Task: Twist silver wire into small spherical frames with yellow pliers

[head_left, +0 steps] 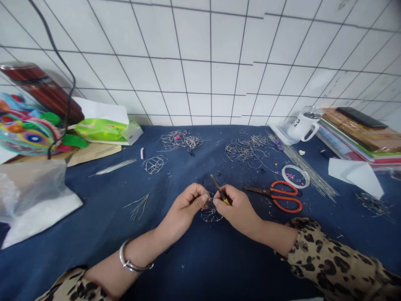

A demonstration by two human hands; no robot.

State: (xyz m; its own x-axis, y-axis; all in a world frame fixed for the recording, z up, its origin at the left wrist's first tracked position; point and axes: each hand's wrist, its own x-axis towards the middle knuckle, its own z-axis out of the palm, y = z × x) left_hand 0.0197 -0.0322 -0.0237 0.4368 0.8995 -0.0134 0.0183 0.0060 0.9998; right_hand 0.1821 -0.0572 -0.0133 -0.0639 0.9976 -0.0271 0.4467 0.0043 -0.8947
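Blue cloth [184, 263] lies before a white tiled wall [196, 73]. At the near centre, the left hand [189, 203] pinches a small wire piece [211, 216] between both hands, while the right hand [236, 206] grips a slim pointed tool [221, 192]; such fine wire likely needs a steady pinch close beside the worked spot.
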